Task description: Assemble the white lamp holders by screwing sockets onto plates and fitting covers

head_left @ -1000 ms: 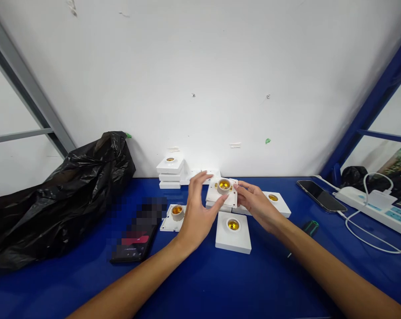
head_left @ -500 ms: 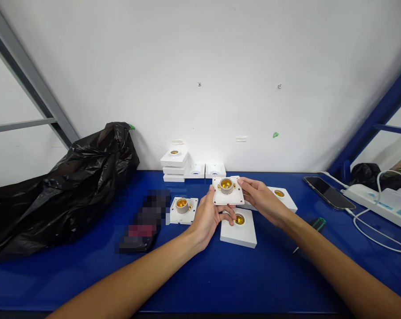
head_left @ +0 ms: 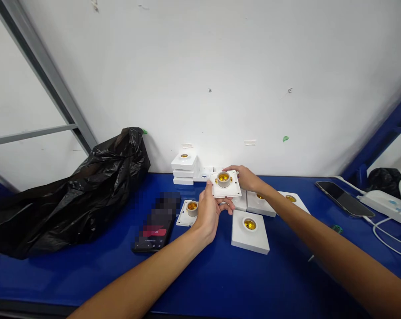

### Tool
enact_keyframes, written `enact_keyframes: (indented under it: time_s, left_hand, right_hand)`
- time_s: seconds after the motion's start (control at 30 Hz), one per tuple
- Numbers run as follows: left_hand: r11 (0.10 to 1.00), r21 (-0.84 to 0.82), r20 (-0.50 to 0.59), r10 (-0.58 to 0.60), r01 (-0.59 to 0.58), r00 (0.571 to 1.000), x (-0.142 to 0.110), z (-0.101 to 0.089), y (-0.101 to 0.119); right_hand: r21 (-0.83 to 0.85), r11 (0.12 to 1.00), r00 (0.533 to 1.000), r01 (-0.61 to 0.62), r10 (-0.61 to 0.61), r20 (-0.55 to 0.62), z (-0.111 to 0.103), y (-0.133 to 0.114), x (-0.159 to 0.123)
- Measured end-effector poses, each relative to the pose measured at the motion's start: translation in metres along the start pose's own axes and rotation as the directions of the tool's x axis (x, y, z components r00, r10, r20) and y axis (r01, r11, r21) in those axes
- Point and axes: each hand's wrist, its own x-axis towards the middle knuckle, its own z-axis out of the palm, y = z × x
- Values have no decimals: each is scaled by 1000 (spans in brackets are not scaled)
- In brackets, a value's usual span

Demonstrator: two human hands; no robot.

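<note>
My left hand [head_left: 209,210] is closed on a square white lamp holder base [head_left: 227,190] with a brass-lined screw socket facing up, its thumb at the left edge and fingers underneath. My right hand [head_left: 248,178] reaches behind that base, over the spot by the wall where a hollow white cover stands. The base hides its fingertips, so I cannot tell what they grip. Another lamp holder base [head_left: 186,218] lies left of my left wrist. Below the hands sits a closed white lamp holder [head_left: 250,239], and further ones [head_left: 262,207] are partly hidden by my right forearm.
A stack of white lamp holders [head_left: 183,166] stands against the wall beside an open cover [head_left: 203,173]. Phones lie left [head_left: 153,235] and right [head_left: 344,198]. A black plastic bag [head_left: 87,190] fills the left. A screwdriver [head_left: 336,229] and power strip [head_left: 393,208] are at right.
My right hand has left the right corner of the lamp holder base and moved behind it toward the wall. My left hand keeps holding the base. The view has shifted.
</note>
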Motion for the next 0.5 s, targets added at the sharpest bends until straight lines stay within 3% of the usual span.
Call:
enact_keyframes:
  time_s: [0.13, 0.27, 0.5]
  left_hand:
    - [1000, 10, -40, 13, -12, 999, 0, 0, 0]
    - [1000, -7, -40, 10, -10, 999, -2, 1, 0]
    - [1000, -4, -2, 3, -3, 1000, -5, 3, 2]
  right_hand:
    - [-96, 995, 1000, 16, -14, 20, 13, 3, 10]
    - [-107, 994, 999, 22, -25, -25, 11, 4, 9]
    - [83, 997, 978, 7, 10, -207, -33, -4, -25]
